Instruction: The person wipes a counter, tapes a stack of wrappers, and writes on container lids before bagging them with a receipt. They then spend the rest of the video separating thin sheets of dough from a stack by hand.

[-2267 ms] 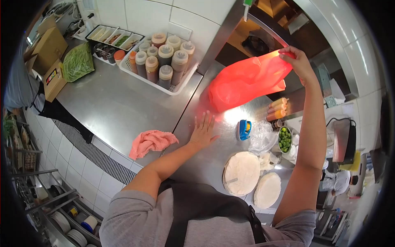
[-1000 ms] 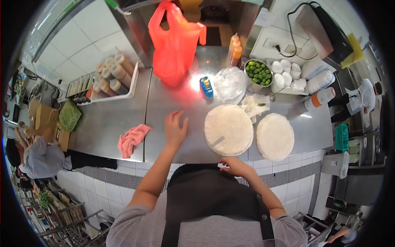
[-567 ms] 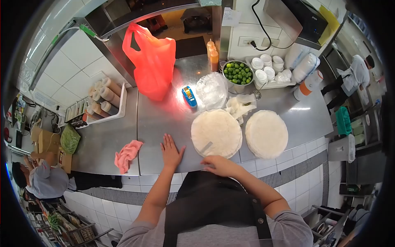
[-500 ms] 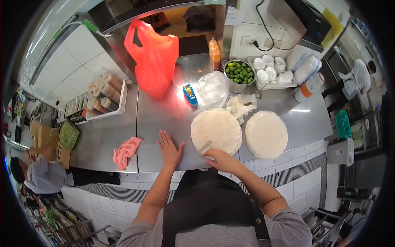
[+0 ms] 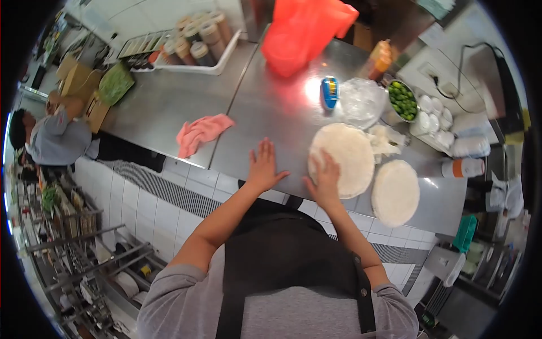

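My left hand [image 5: 265, 168] lies flat on the steel counter [image 5: 243, 141], fingers stretched out. Spread fingers of my right hand [image 5: 325, 179] rest on the left edge of a round, pale stack of flatbreads [image 5: 351, 161]. Whatever lies under that palm is hidden. A second round flatbread stack [image 5: 396, 193] sits just right of the first. Behind the first stack are a crumpled clear plastic bag [image 5: 362, 103] and a crumpled off-white wrapping [image 5: 387, 140]. A blue tape dispenser [image 5: 329, 94] stands left of the clear bag. The pink cloth [image 5: 202, 134] lies left of my left hand.
Across the counter are a red plastic bag [image 5: 305, 34], sauce bottles [image 5: 379, 59], a bowl of green limes [image 5: 402, 101] and white cups [image 5: 436, 116]. A white tray [image 5: 226, 63] holds several bottles. A person [image 5: 59, 133] stands at the left.
The view has swung, shifting the counter's contents. My right hand has gone from curled at the stack's near edge, beside a small grey strip, to spread on its left side. The strip no longer shows.
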The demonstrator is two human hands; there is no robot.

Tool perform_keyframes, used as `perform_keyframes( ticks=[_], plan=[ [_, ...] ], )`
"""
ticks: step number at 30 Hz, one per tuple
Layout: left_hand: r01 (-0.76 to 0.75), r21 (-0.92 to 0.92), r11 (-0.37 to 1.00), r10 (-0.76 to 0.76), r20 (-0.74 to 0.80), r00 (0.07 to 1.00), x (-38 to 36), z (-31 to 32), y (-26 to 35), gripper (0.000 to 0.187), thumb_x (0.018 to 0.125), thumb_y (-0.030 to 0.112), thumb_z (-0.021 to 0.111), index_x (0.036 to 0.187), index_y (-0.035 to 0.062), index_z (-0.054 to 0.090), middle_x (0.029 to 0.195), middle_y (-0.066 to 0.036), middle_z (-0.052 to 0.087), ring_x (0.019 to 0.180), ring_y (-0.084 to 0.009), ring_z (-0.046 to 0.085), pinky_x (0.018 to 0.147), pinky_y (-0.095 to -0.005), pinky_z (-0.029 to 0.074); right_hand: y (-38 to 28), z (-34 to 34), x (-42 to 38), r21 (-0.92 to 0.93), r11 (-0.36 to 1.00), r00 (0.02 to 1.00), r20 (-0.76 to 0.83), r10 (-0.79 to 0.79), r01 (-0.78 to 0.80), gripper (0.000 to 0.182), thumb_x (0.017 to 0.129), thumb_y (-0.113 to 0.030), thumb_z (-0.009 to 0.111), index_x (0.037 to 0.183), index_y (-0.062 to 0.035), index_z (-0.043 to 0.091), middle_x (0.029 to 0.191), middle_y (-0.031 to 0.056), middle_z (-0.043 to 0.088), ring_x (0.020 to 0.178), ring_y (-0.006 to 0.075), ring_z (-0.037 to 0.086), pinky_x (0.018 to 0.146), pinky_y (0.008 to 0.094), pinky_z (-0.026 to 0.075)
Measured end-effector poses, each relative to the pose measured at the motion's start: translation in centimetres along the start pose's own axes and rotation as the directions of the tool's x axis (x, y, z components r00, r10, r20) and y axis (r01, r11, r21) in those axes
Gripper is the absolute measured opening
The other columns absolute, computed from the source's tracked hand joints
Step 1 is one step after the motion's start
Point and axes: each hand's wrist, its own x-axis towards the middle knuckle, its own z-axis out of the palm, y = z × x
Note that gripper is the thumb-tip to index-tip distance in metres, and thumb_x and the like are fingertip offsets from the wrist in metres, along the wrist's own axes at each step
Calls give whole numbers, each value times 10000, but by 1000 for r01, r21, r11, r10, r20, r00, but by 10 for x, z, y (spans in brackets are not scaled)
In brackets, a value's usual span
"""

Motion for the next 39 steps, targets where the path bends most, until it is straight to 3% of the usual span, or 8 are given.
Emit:
perform_keyframes(
  ticks=[5, 7, 12, 23, 30, 31, 34, 39],
  plan=[
    [136, -456, 880, 38, 352, 935, 28, -52, -63, 784, 863, 449, 689, 1484, 82, 380, 1572, -254, 265, 1441, -400, 281, 1100, -631, 271, 30, 30, 23, -13, 961, 928, -264, 263, -276, 715, 802, -318, 779, 1398, -71, 471, 1547, 198, 315, 1439, 427, 251, 1123, 628, 220],
    [5, 20, 1000, 0, -265, 964, 20, -73, -96, 721, 856, 412, 699, 1454, 113, 427, 1571, -277, 231, 1401, -449, 300, 1056, -626, 320, 25, 32, 39, -34, 951, 921, -260, 290, -309, 712, 799, -329, 785, 1379, -53, 477, 1536, 195, 328, 1428, 423, 267, 1121, 606, 240],
    [597, -25, 802, -581, -266, 769, 30, -66, -191, 650, 919, 562, 583, 1498, 310, 426, 1607, -299, 65, 1404, -599, 161, 1070, -746, 171, -22, 33, 90, -27, 721, 717, -146, 682, -692, 660, 789, -381, 788, 1266, -17, 513, 1477, 213, 380, 1376, 414, 333, 1101, 560, 292],
    [61, 32, 998, -41, -434, 900, 229, -23, -201, 558, 966, 371, 571, 1457, 128, 468, 1552, -274, 275, 1439, -514, 225, 1147, -669, 147, -7, 102, 76, -284, 740, 750, -507, 423, -609, 623, 877, -373, 676, 1327, 10, 480, 1469, 197, 405, 1380, 397, 343, 1130, 601, 231],
    [-154, -805, 573, 125, -99, 987, 226, 6, -77, 396, 976, 211, 551, 1281, -33, 483, 1269, -262, 506, 1221, -425, 469, 1032, -473, 396, 14, 54, 74, 50, 744, 714, -246, 656, -666, 498, 847, -400, 719, 1240, -115, 612, 1404, 121, 493, 1329, 316, 431, 1050, 594, 326],
    [-631, -66, 773, 597, -264, 758, 205, 32, -60, 328, 948, 88, 514, 1257, -17, 494, 1174, -235, 539, 1117, -395, 520, 988, -493, 411, 25, 49, 65, 76, 804, 762, -275, 586, -590, 378, 833, -373, 751, 1113, -126, 694, 1342, 93, 538, 1265, 295, 502, 1011, 546, 397],
    [-868, 132, 479, 873, -175, 455, 80, 52, -12, 375, 816, 38, 552, 1180, -52, 546, 1189, -208, 552, 1172, -369, 524, 1016, -461, 412, 61, 34, 50, 373, 773, 785, -160, 599, -513, 291, 842, -322, 754, 989, -73, 733, 1289, 114, 565, 1203, 307, 552, 981, 459, 449],
    [-647, -760, 65, 998, 33, 62, 27, 4, -51, 285, 841, 145, 600, 1101, 28, 596, 1110, -139, 607, 1131, -296, 577, 1015, -406, 422, 55, 33, 51, 495, 688, 730, -146, 668, -531, 246, 829, -265, 772, 921, -40, 735, 1266, 147, 577, 1170, 311, 575, 981, 388, 472]
  ],
)
